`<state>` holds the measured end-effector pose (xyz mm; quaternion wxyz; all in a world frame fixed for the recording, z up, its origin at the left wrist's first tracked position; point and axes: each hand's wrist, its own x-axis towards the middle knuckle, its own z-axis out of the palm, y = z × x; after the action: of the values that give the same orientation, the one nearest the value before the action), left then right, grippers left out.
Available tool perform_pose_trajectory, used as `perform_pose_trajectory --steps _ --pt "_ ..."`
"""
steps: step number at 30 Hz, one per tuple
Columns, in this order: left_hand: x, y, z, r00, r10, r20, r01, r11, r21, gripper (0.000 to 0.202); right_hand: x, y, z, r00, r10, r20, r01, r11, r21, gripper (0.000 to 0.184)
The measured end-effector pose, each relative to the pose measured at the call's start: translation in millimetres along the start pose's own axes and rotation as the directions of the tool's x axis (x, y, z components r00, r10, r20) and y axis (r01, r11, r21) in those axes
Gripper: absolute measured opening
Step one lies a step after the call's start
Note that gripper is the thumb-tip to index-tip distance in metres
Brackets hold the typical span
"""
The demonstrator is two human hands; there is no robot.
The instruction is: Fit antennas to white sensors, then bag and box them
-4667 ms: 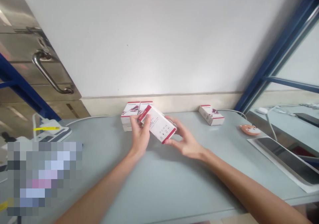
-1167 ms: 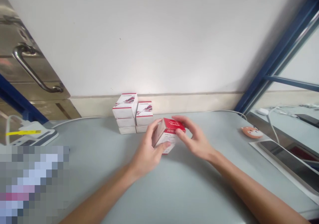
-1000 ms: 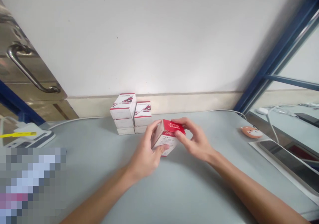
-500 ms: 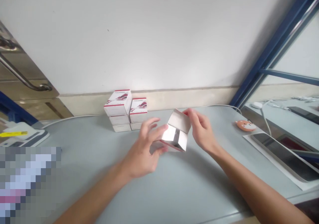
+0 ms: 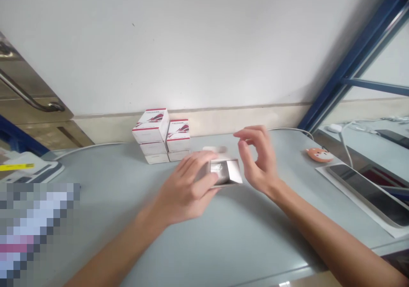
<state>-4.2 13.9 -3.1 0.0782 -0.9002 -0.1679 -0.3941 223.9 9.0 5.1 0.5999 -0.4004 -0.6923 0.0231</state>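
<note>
My left hand (image 5: 187, 189) grips a small white and red carton (image 5: 225, 172) lying on the grey table (image 5: 204, 236), its open end facing me with the flaps spread and something silvery inside. My right hand (image 5: 258, 161) hovers just right of the carton's open end, fingers curled loosely apart and holding nothing. Behind them, against the wall, stands a stack of matching white and red cartons (image 5: 161, 136) in two columns.
A small orange animal-shaped object (image 5: 319, 154) and a tablet on white paper (image 5: 367, 193) lie at the right. A white cable (image 5: 96, 145) runs along the back of the table. A white device with a yellow strip (image 5: 28, 170) sits at the left. A blue frame (image 5: 348, 61) rises at the right.
The carton was shut and held in both hands; its end flap has been opened, it now lies flat under my left hand, and my right hand has let go and lifted away.
</note>
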Motion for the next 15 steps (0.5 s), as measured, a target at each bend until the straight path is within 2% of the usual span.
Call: perform_pose_trajectory --steps 2,4,5,8,12,13,15 --pt "-3.5 -5.0 2.8 0.998 -0.045 -0.040 0.046 0.999 0.002 0.024 -1.6 -0.5 -3.0 0.973 -0.230 0.035 0.231 0.972 -0.036 0.023" --pt "-6.3 -9.7 4.0 0.994 -0.084 -0.064 0.086 0.996 0.020 0.024 -3.8 0.7 -3.9 0.926 -0.352 0.138 0.359 0.933 -0.033 0.025" --pt "-7.0 -11.6 3.8 0.992 -0.104 -0.066 0.106 0.994 0.035 0.022 -5.0 1.9 -3.5 0.907 -0.374 0.194 0.387 0.921 -0.037 0.025" --pt "-6.0 -14.7 0.7 0.993 -0.102 -0.054 0.107 0.989 0.103 0.020 -7.7 6.8 0.0 0.897 -0.342 0.278 0.379 0.921 -0.087 0.022" --pt "-2.6 -13.3 -2.0 0.992 -0.041 -0.121 0.064 0.979 0.195 0.025 -6.2 13.4 4.2 0.965 -0.244 0.098 0.259 0.947 -0.192 0.008" --pt "-2.4 -12.6 -1.5 0.990 -0.046 -0.130 0.072 0.976 0.203 0.025 -5.4 15.4 5.1 0.973 -0.217 0.076 0.228 0.951 -0.209 0.006" --pt "-3.1 -11.0 0.4 0.993 -0.056 -0.107 0.079 0.971 0.226 0.024 -4.5 19.8 7.1 0.982 -0.154 0.106 0.174 0.961 -0.215 0.006"
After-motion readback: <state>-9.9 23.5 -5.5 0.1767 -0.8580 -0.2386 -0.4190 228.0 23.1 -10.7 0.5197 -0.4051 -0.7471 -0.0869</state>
